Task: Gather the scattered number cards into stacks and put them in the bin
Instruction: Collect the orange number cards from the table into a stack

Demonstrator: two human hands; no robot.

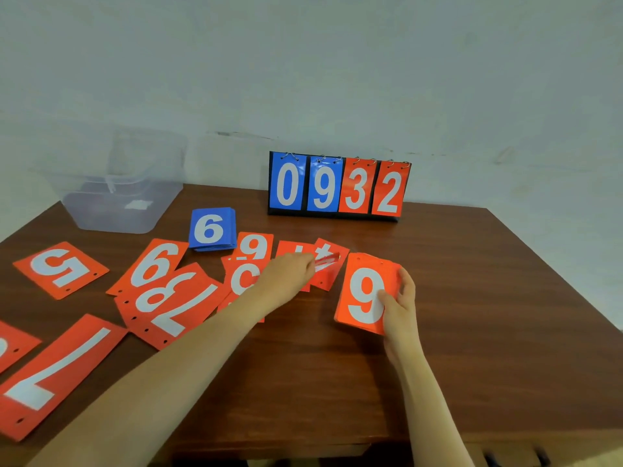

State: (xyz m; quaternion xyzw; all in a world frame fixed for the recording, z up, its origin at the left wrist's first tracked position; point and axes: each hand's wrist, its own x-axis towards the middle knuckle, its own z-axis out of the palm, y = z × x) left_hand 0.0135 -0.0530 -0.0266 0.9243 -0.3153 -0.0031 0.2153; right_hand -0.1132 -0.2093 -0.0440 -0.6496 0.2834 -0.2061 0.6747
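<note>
While both my forearms stretched over it, table (472, 298): dark brown wood, carrying everything listed below
bin (111, 217): clear plastic, at the far-left corner, well apart from both hands; its contents were too faint to tell
scoreboard (338, 187): upright at the far edge, showing 0 9 3 2
scattered red cards (57, 375): spread over the left half, a 7 nearest me, a 5 beyond it, and a 6, 8 and 7 overlapping in a heap toward the middle
blue stack (211, 229): squared up with a 6 on top, just behind that heap
red stack (365, 294): 9 on top, in my right hand
right hand (399, 308): thumb across the face and fingers round the right edge, grasping the red stack
left hand (288, 274): knuckles up, fingertips down at the next card; blur hid whether they pinched it or only pressed
next card (328, 264): red, lying between my hands, just beside the red stack's left edge
what the move turned on: the card's long axis ran away from me, leaning right at the far end; my left hand was the nearer one, and I judged a short carry rightward would land it on the stack
</note>
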